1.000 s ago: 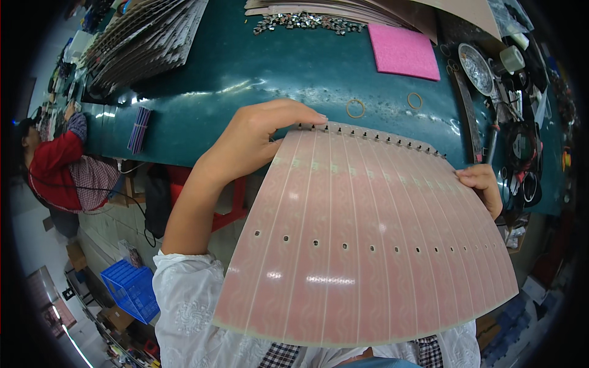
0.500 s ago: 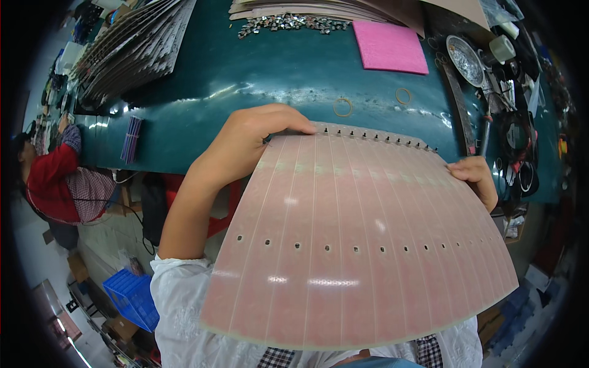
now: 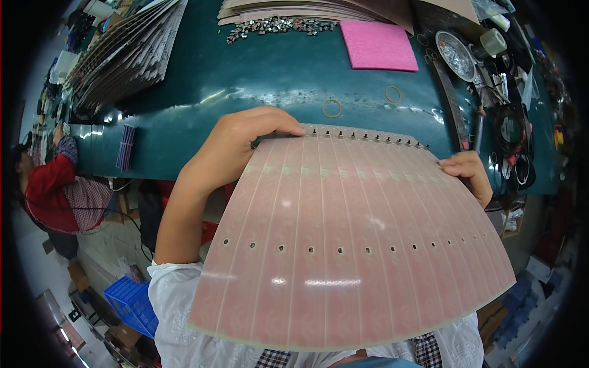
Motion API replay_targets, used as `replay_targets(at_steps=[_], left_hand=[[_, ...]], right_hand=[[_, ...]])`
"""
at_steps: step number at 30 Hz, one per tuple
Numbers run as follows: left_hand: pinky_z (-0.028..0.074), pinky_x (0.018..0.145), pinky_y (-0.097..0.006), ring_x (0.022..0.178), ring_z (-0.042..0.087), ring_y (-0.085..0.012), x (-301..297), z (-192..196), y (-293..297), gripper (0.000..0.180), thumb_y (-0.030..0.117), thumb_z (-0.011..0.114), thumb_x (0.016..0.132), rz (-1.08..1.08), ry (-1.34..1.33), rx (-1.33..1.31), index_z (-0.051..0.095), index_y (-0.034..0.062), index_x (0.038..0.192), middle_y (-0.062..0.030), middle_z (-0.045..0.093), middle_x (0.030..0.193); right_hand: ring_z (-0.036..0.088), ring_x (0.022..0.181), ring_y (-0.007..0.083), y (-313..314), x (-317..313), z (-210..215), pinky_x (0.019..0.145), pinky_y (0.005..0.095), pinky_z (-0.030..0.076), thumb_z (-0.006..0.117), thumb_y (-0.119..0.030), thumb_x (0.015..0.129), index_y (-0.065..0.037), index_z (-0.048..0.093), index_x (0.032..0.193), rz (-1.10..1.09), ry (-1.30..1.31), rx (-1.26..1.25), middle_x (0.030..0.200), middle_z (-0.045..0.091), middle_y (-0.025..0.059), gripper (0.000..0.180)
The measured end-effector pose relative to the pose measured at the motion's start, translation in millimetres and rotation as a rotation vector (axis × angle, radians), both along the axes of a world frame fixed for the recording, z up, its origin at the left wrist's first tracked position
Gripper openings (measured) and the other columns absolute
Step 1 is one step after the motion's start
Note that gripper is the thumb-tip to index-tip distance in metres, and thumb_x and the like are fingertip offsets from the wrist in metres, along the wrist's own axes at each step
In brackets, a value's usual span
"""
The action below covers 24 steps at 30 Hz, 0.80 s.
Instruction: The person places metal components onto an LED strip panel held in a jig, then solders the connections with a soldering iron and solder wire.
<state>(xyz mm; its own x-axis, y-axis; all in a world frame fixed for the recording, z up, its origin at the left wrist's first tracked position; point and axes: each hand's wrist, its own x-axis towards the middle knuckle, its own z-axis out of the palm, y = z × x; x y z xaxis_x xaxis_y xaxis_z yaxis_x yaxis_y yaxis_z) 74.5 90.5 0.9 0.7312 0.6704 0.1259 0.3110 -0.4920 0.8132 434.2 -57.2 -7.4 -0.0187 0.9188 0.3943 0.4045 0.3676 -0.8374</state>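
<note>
Over at my far left, a co-worker [image 3: 52, 190] in a red top sits beside the green table [image 3: 245, 73], one arm up on its surface. A tied bundle of purple sticks [image 3: 126, 148] lies near the table's edge, with a fanned stack of thin boards [image 3: 132, 52] standing further back, and a blue crate [image 3: 130, 305] sits lower down, off the table. My left hand [image 3: 236, 144] is nearly closed, gripping the upper left corner of a pale pink sheet [image 3: 350, 264]; one fingertip rests at its top edge, and the digits behind are hidden from me. A heap of small metal pieces [image 3: 276, 27] lies beyond, just in front of some brown sheets [image 3: 319, 12]. The pink sheet spreads before my chest, tilted and bowed, ruled by pale lines into narrow strips, with a row of small dark holes across it and short black pegs along its top edge. Past that edge lie two rubber bands [image 3: 332, 116], slightly apart, and a bright foam pad [image 3: 378, 46]. My right hand [image 3: 471, 173] is curled around the sheet's right edge, thumb on the face. Beyond it are a dark metal bar [image 3: 450, 101], a round dish [image 3: 442, 46] and a white roll [image 3: 492, 42].
</note>
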Motion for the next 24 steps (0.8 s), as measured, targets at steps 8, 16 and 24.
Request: replay_targets(at_steps=[8, 16, 24], left_hand=[[0.029, 0.051, -0.019, 0.064, 0.046, -0.002, -15, 28, 16, 0.032, -0.004, 0.068, 0.08, -0.002, 0.08, 0.043, 0.072, 0.0037, 0.111, -0.0061, 0.07, 0.111], [0.036, 0.052, -0.022, 0.059, 0.049, -0.0067, 34, 33, 41, 0.016, 0.014, 0.072, 0.085, 0.037, 0.185, -0.023, 0.075, 0.0008, 0.093, -0.0051, 0.07, 0.086], [0.047, 0.069, -0.033, 0.072, 0.061, -0.0167, 71, 27, 43, 0.021, 0.023, 0.077, 0.083, -0.098, 0.398, -0.286, 0.076, 0.0018, 0.086, -0.0085, 0.07, 0.078]], right_hand=[[0.064, 0.088, 0.0219, 0, -4, 0, 0.081, 0.0317, 0.05, 0.079, -0.009, 0.08, 0.002, 0.068, 0.094, -0.06, 0.005, 0.008, 0.095, 0.062, 0.014, 0.021], [0.063, 0.089, 0.0223, 0, -4, 1, 0.08, 0.0317, 0.051, 0.081, -0.007, 0.078, 0.002, 0.067, 0.095, -0.034, -0.019, 0.022, 0.096, 0.062, 0.0148, 0.024], [0.064, 0.09, 0.0231, -2, -4, 4, 0.081, 0.0322, 0.051, 0.082, -0.007, 0.077, 0.001, 0.067, 0.096, -0.028, -0.066, 0.029, 0.097, 0.063, 0.0153, 0.025]])
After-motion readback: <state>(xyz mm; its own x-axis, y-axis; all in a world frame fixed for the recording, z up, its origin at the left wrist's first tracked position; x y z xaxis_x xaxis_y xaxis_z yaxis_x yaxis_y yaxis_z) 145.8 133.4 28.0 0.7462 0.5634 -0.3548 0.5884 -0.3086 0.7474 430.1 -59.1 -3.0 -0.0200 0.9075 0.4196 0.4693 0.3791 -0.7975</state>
